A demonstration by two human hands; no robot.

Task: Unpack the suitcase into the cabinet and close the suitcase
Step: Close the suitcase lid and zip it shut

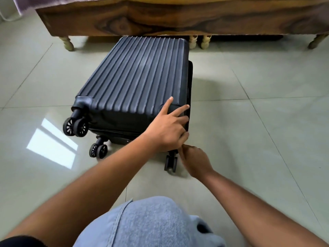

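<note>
A dark-grained wooden bed frame [178,16] looms over the pale tiled floor [267,122], where the ribbed black hard-shell suitcase [135,77] lies flat, left hand [169,130] splayed open on its near corner, right hand [195,162] pinched shut at the seam.

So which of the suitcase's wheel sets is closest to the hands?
The near-right wheel set, directly below the right hand; the two left sets sit well away.
</note>
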